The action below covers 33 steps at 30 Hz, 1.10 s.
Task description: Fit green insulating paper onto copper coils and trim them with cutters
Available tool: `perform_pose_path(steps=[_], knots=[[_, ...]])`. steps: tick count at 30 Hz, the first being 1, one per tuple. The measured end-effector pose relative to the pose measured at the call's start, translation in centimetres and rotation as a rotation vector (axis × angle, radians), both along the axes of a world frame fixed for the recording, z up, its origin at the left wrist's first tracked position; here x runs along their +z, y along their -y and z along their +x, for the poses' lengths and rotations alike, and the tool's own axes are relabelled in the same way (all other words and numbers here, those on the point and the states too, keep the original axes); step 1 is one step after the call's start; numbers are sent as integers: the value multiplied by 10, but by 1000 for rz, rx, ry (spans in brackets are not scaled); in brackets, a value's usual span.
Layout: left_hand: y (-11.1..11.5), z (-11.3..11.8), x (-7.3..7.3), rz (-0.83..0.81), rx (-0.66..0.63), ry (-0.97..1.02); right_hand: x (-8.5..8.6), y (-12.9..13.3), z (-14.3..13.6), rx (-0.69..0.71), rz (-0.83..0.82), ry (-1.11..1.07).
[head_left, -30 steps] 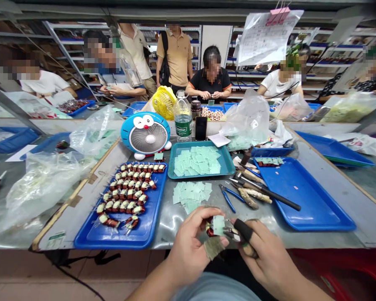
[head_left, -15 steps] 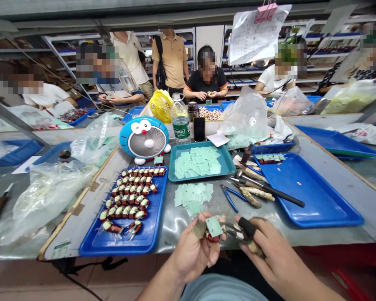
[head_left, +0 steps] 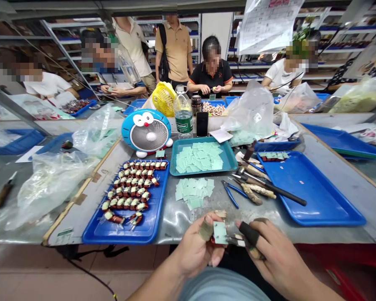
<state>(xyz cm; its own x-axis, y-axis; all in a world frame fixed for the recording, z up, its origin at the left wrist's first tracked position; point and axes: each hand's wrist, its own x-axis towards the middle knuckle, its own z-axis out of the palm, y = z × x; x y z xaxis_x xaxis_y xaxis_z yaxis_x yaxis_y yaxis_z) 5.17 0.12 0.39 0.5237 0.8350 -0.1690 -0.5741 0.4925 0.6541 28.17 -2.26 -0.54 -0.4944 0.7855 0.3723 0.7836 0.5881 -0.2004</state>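
Nearest the camera, the left hand [head_left: 196,251] pinches a small copper-wound coil [head_left: 213,240] with a pale green square [head_left: 219,232] laid against its face. A taped thumb presses the square's left edge. The right hand [head_left: 277,261], black cot on the forefinger, closes on a slim metal tool [head_left: 236,241] whose tip meets the coil just under the square. Both hands are clenched on their items, held just off the near edge of the tabletop [head_left: 338,167]; whether the square is already seated cannot be told.

Judged progress: this piece is mid-assembly.

Just beyond the hands lies a loose heap of green squares [head_left: 194,191], and beside it to the right blue-handled pliers [head_left: 230,194] and several wrapped-handle tools [head_left: 257,190].

To the left, the blue tray [head_left: 150,228] carries rows of wound coils [head_left: 130,193], filling its far half; the near half is bare. To the right, the second blue tray [head_left: 316,196] holds only a short row of pieces [head_left: 271,155] at its far edge. So a small share appears done, most left.

Farther back: a teal tray [head_left: 227,156] of more squares, a blue cartoon fan [head_left: 146,133], a water bottle [head_left: 183,113].

Beyond, other people sit at the facing bench.
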Motion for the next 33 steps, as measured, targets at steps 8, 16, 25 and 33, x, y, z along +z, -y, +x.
perform_pose_path(steps=[8, 16, 25, 33], knots=[[-2, 0, 4, 69, -17, 37, 6, -1, 0, -48, -88, -42], [0, 7, 1, 65, -37, 32, -3, -6, -5, -82, 49, -32], [-21, 8, 20, -295, 396, -122, -26, -2, 0, -375, -448, -385], [-31, -4, 26, -300, 310, 245, -49, 15, -7, -425, -604, -557]])
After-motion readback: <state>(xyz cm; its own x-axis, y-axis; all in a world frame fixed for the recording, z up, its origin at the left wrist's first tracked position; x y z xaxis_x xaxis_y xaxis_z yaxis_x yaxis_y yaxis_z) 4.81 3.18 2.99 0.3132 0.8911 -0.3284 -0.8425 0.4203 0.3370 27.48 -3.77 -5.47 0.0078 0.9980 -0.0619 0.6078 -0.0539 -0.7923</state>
